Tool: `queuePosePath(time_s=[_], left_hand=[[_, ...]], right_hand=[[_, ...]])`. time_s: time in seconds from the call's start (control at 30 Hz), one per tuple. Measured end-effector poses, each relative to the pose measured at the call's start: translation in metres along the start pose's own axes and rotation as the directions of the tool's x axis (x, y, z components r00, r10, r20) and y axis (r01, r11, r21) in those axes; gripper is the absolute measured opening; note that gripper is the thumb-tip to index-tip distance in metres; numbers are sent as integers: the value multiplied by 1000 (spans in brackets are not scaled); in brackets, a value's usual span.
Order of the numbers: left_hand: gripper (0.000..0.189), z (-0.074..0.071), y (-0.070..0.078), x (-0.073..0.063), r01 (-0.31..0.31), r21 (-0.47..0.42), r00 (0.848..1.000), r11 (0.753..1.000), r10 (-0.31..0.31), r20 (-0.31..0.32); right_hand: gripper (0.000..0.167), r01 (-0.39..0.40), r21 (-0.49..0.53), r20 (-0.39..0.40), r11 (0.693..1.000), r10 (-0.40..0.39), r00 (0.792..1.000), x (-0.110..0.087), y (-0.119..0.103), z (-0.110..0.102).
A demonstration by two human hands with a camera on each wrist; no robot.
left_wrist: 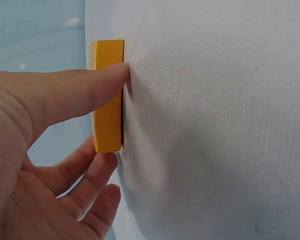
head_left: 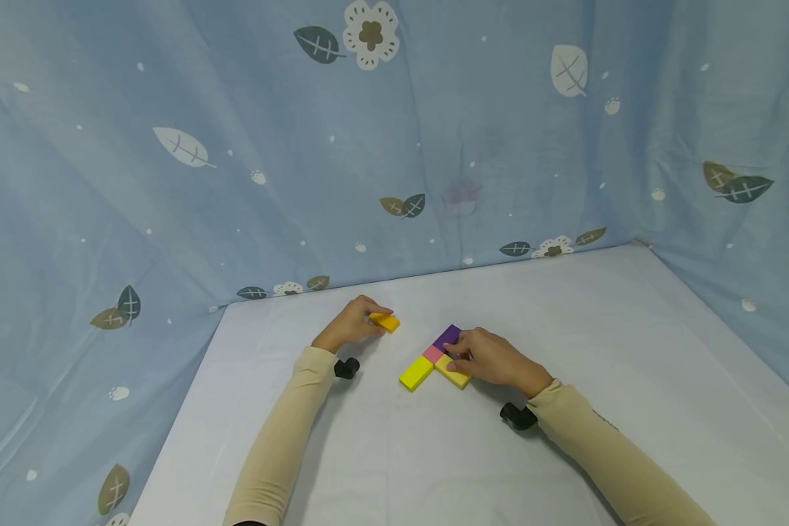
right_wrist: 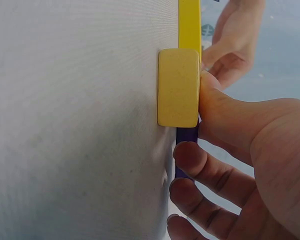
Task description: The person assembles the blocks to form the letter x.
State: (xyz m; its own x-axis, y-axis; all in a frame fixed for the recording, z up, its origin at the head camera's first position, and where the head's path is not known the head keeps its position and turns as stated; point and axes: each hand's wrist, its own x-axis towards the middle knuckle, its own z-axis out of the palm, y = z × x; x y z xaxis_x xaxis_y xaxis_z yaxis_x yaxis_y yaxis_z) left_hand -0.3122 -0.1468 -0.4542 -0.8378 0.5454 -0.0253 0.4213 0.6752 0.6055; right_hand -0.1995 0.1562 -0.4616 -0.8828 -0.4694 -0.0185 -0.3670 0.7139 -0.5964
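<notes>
Between thumb and fingers, my left hand [head_left: 355, 321] pinches an orange-yellow block [head_left: 386, 321]. In the left wrist view the thumb crosses the face of this block [left_wrist: 109, 125], which stands close to the white cloth. Farther right, the thumb of my right hand [head_left: 493, 356] touches a pale yellow block [head_left: 455, 375], and its index finger reaches the purple block [head_left: 448, 337]. The right fingers are loosely bent and partly cover both. A pink block [head_left: 433, 354] sits between the purple block and a bright yellow block [head_left: 417, 373]; these form a slanted row, the pale yellow block branching off it.
A white cloth [head_left: 394, 453] covers the table. Behind it and along both sides hangs a blue curtain [head_left: 289, 146] printed with leaves and flowers. Black wrist cameras [head_left: 518, 417] hang under both forearms, close above the cloth.
</notes>
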Motion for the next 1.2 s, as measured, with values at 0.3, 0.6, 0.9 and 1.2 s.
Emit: queuePosePath(time_s=[0.3,0.6,0.9,1.2], left_hand=[[39,0,2,0,9,34,1000,999,-9,-1],[36,-1,-1,-2,58,65,998,996,-59,8],[34,-2,-1,-3,22,80,999,997,-25,30],[35,-4,4,-5,-48,71,997,996,44,59]], right_hand=[[38,29,22,-2,999,-29,1000,0,2,0],[37,31,21,-2,999,-31,1000,-1,1,-1],[44,-5,-13,-6,1000,5,1000,0,-1,0],[43,-7,-10,1,1000,7,1000,0,0,0]])
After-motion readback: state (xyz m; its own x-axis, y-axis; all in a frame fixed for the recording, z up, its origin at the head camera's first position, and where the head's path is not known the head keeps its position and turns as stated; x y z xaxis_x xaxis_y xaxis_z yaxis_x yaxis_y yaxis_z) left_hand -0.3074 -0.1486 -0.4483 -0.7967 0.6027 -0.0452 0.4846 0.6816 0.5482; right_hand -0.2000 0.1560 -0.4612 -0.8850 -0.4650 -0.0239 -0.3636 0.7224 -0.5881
